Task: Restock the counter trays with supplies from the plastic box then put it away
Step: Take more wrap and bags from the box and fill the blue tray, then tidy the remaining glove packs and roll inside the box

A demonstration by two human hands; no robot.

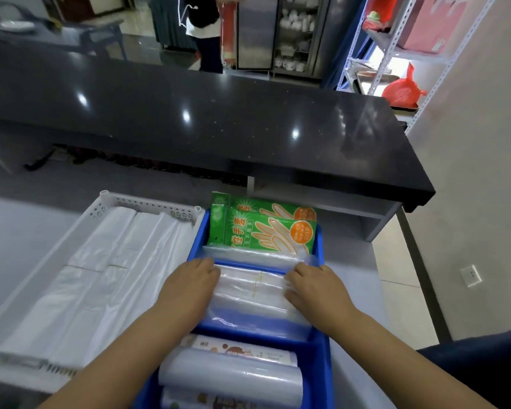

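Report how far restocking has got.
Looks done: the white perforated plastic tray holds folded white bags, and green glove packets fill the blue plastic tray's far compartment. In hand: the left hand and right hand grip the ends of a stack of clear plastic bags in its middle compartment. Left: putting the plastic box away; it is out of view.

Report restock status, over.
Left hand, right hand grip clear bags by the ends, blue tray middle compartment. Green glove packs behind, not in the way.

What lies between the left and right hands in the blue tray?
In the head view, a flat stack of clear plastic bags fills the gap between the left hand and the right hand.
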